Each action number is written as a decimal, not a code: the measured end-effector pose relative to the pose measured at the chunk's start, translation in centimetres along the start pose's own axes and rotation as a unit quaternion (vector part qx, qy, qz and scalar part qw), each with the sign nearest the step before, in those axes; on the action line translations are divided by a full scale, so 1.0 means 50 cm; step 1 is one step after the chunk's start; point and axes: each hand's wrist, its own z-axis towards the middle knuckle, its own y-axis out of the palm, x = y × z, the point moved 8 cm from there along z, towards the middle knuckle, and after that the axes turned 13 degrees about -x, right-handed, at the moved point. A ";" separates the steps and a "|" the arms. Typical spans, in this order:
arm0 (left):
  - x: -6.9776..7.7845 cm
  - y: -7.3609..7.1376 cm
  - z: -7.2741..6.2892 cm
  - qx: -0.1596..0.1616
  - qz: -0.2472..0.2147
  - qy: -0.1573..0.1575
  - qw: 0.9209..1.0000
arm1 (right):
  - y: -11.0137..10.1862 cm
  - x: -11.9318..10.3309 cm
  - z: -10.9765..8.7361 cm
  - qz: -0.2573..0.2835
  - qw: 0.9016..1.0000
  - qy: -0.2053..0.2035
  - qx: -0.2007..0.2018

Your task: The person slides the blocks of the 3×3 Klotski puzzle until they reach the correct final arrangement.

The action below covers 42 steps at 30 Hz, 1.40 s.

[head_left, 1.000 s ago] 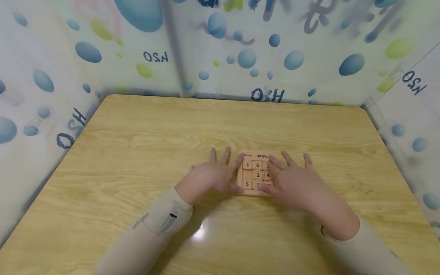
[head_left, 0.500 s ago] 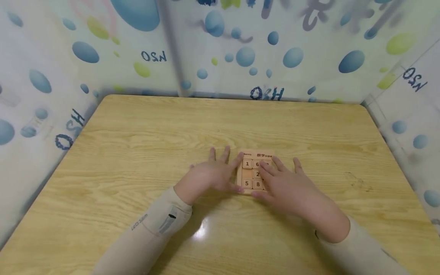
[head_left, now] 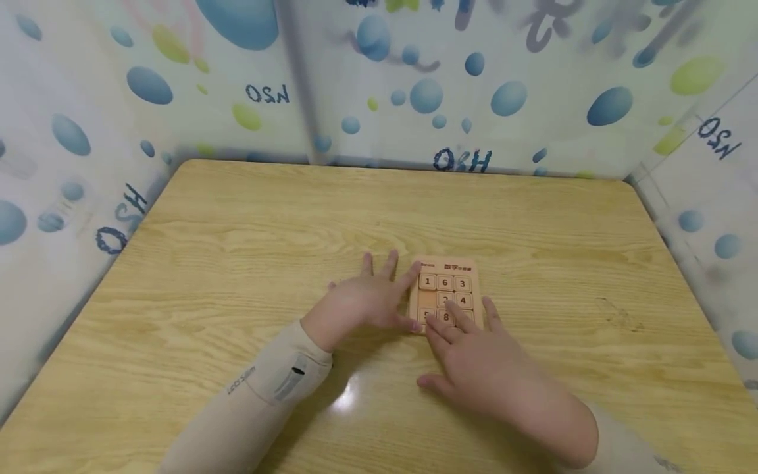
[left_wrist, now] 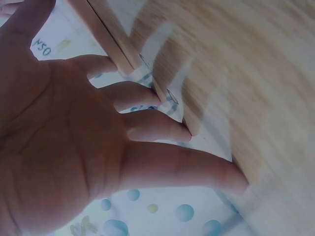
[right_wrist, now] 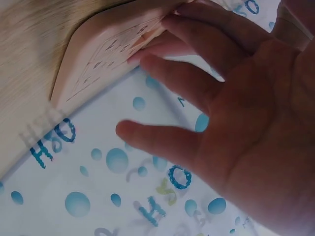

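A wooden sliding number puzzle (head_left: 474, 266) lies flat on the table, its square tiles set in a frame with printing along the far edge. The far row reads 1, 6, 3; the middle row has a gap at its left, then 2 and 4. My left hand (head_left: 370, 299) is spread palm down, its thumb and index fingertips at the frame's left edge. Over the near row reaches my right hand (head_left: 485, 362), index fingertip at the 5 tile (head_left: 426, 315) and other fingers extended, partly covering the near-right tile. The right wrist view shows that hand's fingers (right_wrist: 182, 81) straight beside the puzzle (right_wrist: 86, 44).
The wood-grain table (head_left: 266, 224) spreads around the puzzle on all sides. Behind and beside it rise walls (head_left: 331, 79) covered in blue and green spots and lettering. A dark scuff (head_left: 618, 315) marks the tabletop to the right.
My right hand has drawn back toward me and to the left, from over the right-hand tiles to the near row, uncovering the 3 and 4. My left hand stays put; the visible tiles keep their places.
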 end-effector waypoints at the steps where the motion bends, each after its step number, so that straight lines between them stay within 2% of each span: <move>1: 0.001 -0.001 -0.001 0.000 0.000 0.001 1.000 | 0.000 -0.004 -0.001 -0.003 1.000 0.005 0.006; 10: 0.003 -0.001 0.000 0.000 -0.008 -0.003 1.000 | -0.010 0.002 0.016 -0.001 0.999 0.044 0.022; 15: 0.000 0.004 0.000 0.000 -0.013 0.001 1.000 | -0.013 0.016 0.029 0.000 0.999 0.042 0.026; 25: -0.001 0.006 0.000 0.001 -0.012 0.000 1.000 | -0.009 0.054 -0.004 0.004 0.998 0.066 0.023; 32: 0.000 0.003 0.001 0.002 -0.011 0.000 1.000 | 0.004 0.032 -0.009 -0.010 0.999 0.050 0.013; 34: -0.001 0.003 0.001 0.001 -0.012 -0.002 1.000 | 0.003 0.022 -0.005 -0.003 0.999 0.044 0.021; 39: -0.003 0.001 0.000 0.003 -0.010 0.001 1.000 | 0.001 0.003 0.014 0.048 0.998 -0.001 0.033; 42: 0.000 0.001 -0.001 0.002 -0.010 0.006 1.000 | -0.002 0.013 0.017 0.055 0.998 0.002 0.038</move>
